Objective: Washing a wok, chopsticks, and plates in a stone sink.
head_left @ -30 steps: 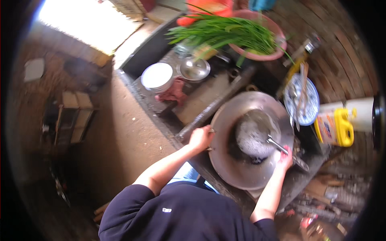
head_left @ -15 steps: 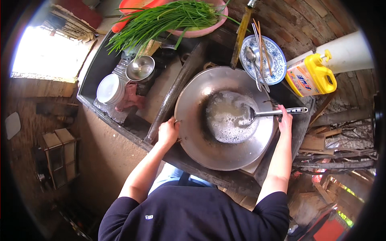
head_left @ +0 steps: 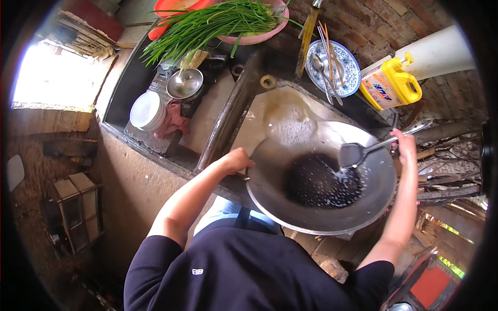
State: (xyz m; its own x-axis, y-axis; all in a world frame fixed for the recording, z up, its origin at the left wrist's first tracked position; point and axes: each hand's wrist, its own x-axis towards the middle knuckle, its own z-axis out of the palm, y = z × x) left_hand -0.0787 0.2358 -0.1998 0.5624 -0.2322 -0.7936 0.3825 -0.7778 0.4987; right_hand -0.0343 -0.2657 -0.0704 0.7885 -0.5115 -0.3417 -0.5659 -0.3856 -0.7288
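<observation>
Left hand [head_left: 239, 158] gripped rim of wok [head_left: 324, 181], tilted off surface's near edge. Right hand [head_left: 405, 146] closed round spatula [head_left: 358, 153] handle, blade in foamy water. Best: steady tilt, scrape toward low side, avoid slopping.

A large grey metal wok [head_left: 321, 202] sits tilted toward the person, with dark, foamy water pooled in its bottom. A metal spatula [head_left: 358, 153] rests blade-down inside it, its long handle slanting up to the right
</observation>
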